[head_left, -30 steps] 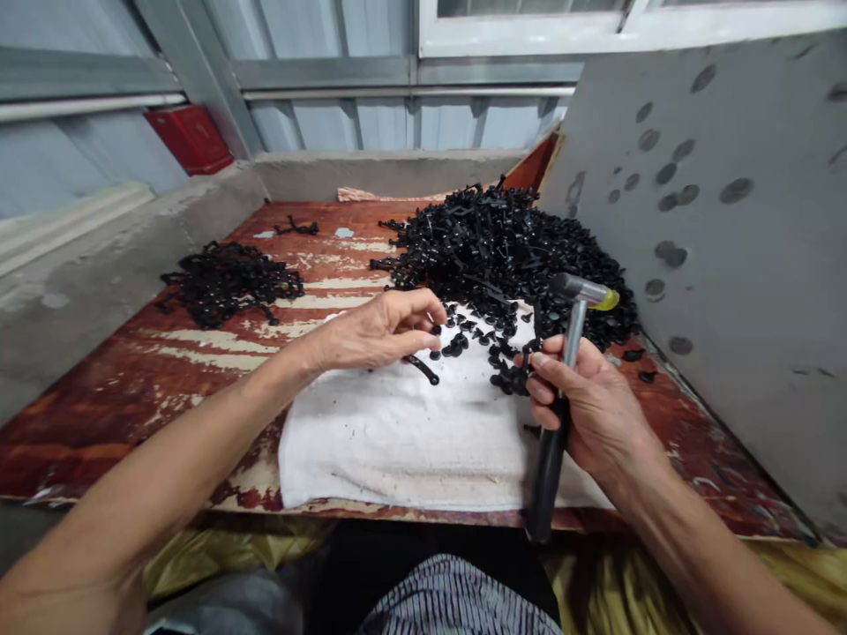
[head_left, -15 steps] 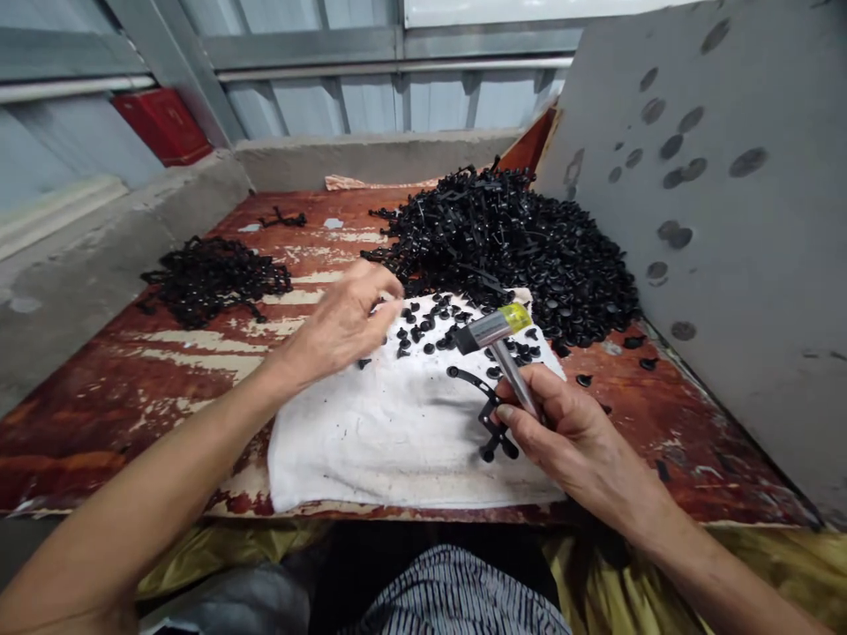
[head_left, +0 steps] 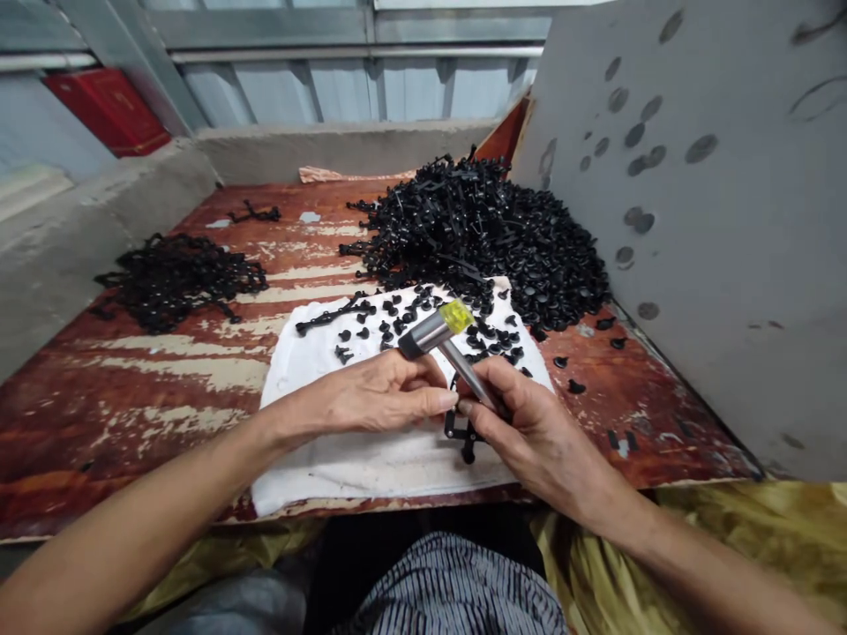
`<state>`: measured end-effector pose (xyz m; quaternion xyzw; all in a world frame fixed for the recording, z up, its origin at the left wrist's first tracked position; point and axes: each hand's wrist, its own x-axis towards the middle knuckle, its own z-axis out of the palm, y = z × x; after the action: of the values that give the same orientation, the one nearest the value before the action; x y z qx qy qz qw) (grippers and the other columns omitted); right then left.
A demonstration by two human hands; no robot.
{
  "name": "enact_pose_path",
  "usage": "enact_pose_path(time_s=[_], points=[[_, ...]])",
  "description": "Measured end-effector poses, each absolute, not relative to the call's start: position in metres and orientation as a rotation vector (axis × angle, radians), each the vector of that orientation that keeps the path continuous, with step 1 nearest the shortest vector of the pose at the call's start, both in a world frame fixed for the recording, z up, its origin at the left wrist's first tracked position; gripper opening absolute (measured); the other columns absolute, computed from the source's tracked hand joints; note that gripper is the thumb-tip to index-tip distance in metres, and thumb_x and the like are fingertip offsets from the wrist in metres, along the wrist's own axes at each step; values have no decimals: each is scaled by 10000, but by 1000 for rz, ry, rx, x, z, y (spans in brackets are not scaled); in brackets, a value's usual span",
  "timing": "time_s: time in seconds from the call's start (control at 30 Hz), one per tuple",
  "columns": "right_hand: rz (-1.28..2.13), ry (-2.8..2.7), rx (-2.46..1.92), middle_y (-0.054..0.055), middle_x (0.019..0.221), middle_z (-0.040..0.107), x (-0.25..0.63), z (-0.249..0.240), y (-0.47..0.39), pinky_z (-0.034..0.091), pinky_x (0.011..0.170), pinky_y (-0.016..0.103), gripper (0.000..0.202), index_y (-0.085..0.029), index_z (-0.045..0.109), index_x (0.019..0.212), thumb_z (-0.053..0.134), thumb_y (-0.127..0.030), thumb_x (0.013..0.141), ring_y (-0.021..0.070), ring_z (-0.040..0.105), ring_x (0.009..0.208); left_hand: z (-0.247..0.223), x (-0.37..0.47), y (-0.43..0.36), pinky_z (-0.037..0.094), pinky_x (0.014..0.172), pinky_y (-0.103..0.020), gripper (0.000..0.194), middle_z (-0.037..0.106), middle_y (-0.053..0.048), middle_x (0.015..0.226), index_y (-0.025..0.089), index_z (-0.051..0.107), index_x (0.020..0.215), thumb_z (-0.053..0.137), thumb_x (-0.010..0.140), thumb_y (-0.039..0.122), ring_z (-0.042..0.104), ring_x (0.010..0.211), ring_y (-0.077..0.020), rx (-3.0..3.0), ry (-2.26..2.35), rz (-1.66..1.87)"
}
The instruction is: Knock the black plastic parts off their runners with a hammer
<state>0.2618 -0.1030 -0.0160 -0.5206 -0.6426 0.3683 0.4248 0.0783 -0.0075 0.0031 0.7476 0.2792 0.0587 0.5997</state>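
My right hand (head_left: 529,423) is closed round the metal handle of a small mallet (head_left: 433,331), whose head has a yellow face and a black face. The same hand also pinches a black jointed part (head_left: 463,430), which hangs below its fingertips. My left hand (head_left: 384,392) is closed, with thumb and fingers meeting at the upper left of that part; whatever lies between them is too hidden to name. Beneath both hands lies a white cloth (head_left: 324,467). Small black round-headed pieces (head_left: 387,326) are scattered over its far half, beside a black linked strip (head_left: 324,316).
A large heap of black parts (head_left: 490,229) rises behind the cloth. On the left of the red worn table (head_left: 165,379) lies a smaller tangled pile (head_left: 178,278). A grey panel (head_left: 715,229) stands along the right side, and a low concrete ledge (head_left: 265,152) runs behind.
My left hand has come down and right from the cloth's far left to my right hand's fingertips. A black linked strip now shows at the cloth's far left. The whole view has shifted slightly.
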Motion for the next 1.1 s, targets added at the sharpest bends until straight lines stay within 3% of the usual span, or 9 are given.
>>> enact_pose_path(time_s=[0.17, 0.33, 0.53, 0.73, 0.83, 0.9, 1.03, 1.1], points=[[1017, -1514, -1268, -68, 627, 429, 267, -14, -109, 324, 457, 224, 97, -228, 514, 815, 480, -191, 898, 96, 378, 504, 4, 99, -13, 433, 516, -201, 311, 625, -15, 591, 151, 615, 664, 551, 883, 362, 551, 521, -96, 1669, 682, 40], [884, -1370, -1511, -83, 579, 419, 299, -19, -125, 270, 407, 240, 79, -225, 529, 871, 499, -276, 924, 91, 338, 428, 2, 95, -13, 387, 387, -176, 271, 696, -69, 638, 153, 579, 640, 654, 810, 351, 574, 462, -99, 1465, 862, 160], [803, -1370, -1640, -51, 631, 467, 317, -25, -136, 323, 450, 256, 115, -221, 512, 872, 481, -313, 934, 114, 415, 495, 2, 89, -15, 379, 341, -152, 214, 733, -86, 710, 143, 567, 704, 693, 786, 296, 547, 418, -76, 1235, 938, 329], [882, -1492, -1582, -16, 691, 534, 300, -21, -127, 405, 534, 262, 89, -206, 528, 906, 458, -253, 935, 136, 490, 610, 3, 94, -15, 475, 408, -189, 218, 763, -126, 857, 122, 597, 866, 735, 722, 208, 579, 444, -81, 1095, 940, 364], [1006, -1504, -1455, 32, 849, 619, 297, -14, -117, 416, 498, 239, 85, -209, 508, 976, 440, -258, 959, 138, 555, 675, 4, 92, -15, 518, 441, -225, 272, 765, -116, 843, 135, 588, 909, 745, 689, 165, 585, 450, -94, 1048, 965, 429], [932, -1496, -1455, 45, 917, 602, 302, -10, -115, 402, 459, 221, 78, -216, 499, 994, 444, -263, 965, 136, 576, 696, 5, 86, -15, 528, 436, -250, 292, 764, -96, 814, 156, 566, 890, 744, 660, 125, 577, 437, -103, 1002, 1000, 498], [810, -1475, -1603, -48, 664, 452, 323, -11, -121, 330, 374, 207, 42, -227, 491, 945, 462, -256, 957, 103, 435, 491, 3, 67, -15, 519, 398, -277, 332, 773, -94, 806, 170, 551, 851, 714, 588, 50, 550, 407, -112, 890, 1048, 571], [843, -1456, -1630, -61, 640, 442, 330, -14, -126, 348, 365, 216, 44, -222, 499, 944, 472, -256, 946, 94, 395, 446, 0, 60, -15, 516, 388, -284, 362, 779, -101, 818, 173, 569, 870, 699, 563, 32, 521, 390, -102, 841, 1040, 592]])
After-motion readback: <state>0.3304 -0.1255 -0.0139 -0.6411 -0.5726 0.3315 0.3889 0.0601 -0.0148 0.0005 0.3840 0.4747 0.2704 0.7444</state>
